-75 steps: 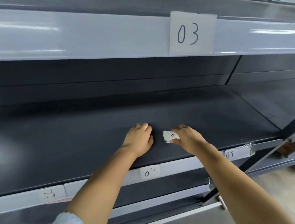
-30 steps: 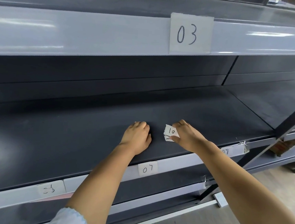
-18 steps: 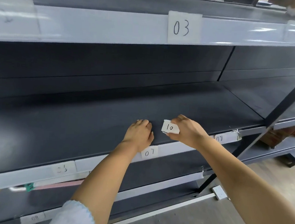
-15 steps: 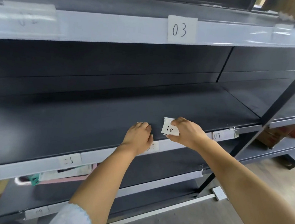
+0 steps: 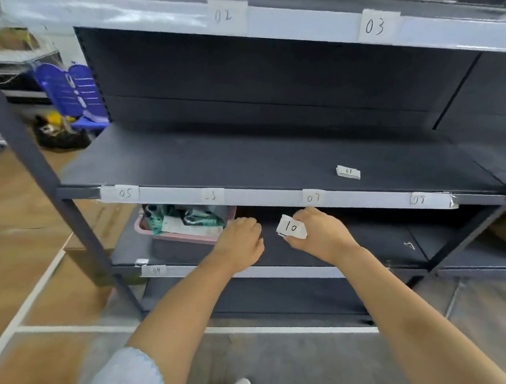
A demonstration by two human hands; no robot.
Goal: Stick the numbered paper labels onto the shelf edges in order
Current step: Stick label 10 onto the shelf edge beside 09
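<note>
Label "10" (image 5: 292,226) is pinched by right hand (image 5: 323,235) at its right edge, just right of left hand (image 5: 241,243), whose fingers are curled w/ nothing seen held. Paper judged light, floppy, easily creased; best held by edges, sticky side untouched.

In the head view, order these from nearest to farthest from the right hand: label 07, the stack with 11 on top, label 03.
1. Label 07, just above the right hand.
2. Stack topped 11, on the middle shelf.
3. Label 03, top shelf edge.
</note>
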